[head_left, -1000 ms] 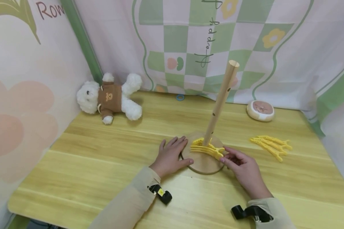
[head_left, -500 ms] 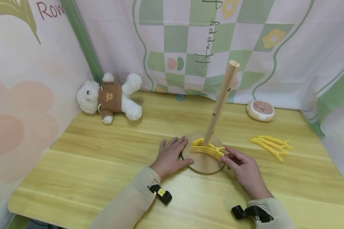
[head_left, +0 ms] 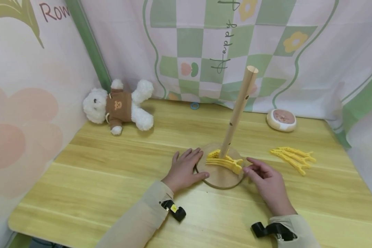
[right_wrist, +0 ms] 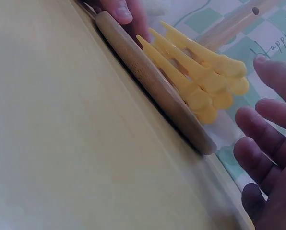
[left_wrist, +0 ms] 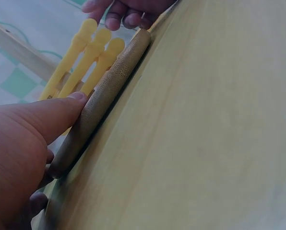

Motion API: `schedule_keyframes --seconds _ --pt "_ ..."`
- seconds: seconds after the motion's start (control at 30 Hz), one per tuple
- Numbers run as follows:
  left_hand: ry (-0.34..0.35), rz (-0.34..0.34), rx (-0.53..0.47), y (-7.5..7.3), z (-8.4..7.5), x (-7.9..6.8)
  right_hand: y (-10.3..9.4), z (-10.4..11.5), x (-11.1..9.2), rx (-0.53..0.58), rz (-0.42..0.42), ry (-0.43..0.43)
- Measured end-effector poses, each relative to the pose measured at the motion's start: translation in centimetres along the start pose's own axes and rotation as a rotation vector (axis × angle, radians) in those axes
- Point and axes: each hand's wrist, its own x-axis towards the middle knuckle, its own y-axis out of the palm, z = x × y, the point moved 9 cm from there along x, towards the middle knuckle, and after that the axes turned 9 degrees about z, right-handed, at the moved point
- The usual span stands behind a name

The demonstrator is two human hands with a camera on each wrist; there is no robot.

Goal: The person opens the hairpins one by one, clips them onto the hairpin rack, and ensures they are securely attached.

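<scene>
My left hand [head_left: 184, 171] rests at the left edge of a round wooden base [head_left: 218, 181], fingers extended along the rim and thumb on top. From the base rises a leaning wooden pole [head_left: 237, 113] with dark holes along it. Several yellow plastic clips [head_left: 224, 163], resembling toothed hair clips, lie on the base around the pole's foot; in the left wrist view three clip ends [left_wrist: 95, 50] line up side by side. My right hand [head_left: 268, 186] is beside the base's right edge, just off the clips, with its fingers loosely bent and holding nothing.
More yellow clips [head_left: 292, 159] lie fanned out on the table [head_left: 111, 193] to the right. A white plush toy [head_left: 121, 105] in a brown shirt lies at the back left. A rounded white-and-pink device [head_left: 282, 120] sits at the back right, and a blue ring [head_left: 195, 105] near the curtain.
My right hand has let go of the yellow clips' ends and moved slightly right. My left hand stays in place on the base, and the clips look unmoved.
</scene>
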Motion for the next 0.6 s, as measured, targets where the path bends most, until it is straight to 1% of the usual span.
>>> schedule_keyframes --seconds 0.17,0.3,0.43,0.5,0.6 --pt "0.005 -0.004 0.002 0.0 0.0 0.0 -1.7 -0.2 -0.3 -0.048 -0.097 0.009" --pt "0.004 -0.004 -0.002 0.0 0.1 0.0 -3.2 -0.6 -0.5 -0.107 -0.158 0.061" --pt "0.001 -0.003 -0.008 -0.1 -0.1 -0.1 -4.7 -1.3 -0.8 -0.129 -0.231 0.116" --pt "-0.001 -0.003 -0.007 -0.1 -0.1 -0.1 -5.3 -1.5 -0.9 -0.13 -0.264 0.121" --pt "-0.002 -0.002 -0.002 0.0 -0.1 0.0 -6.2 -1.7 -0.9 -0.132 -0.285 0.095"
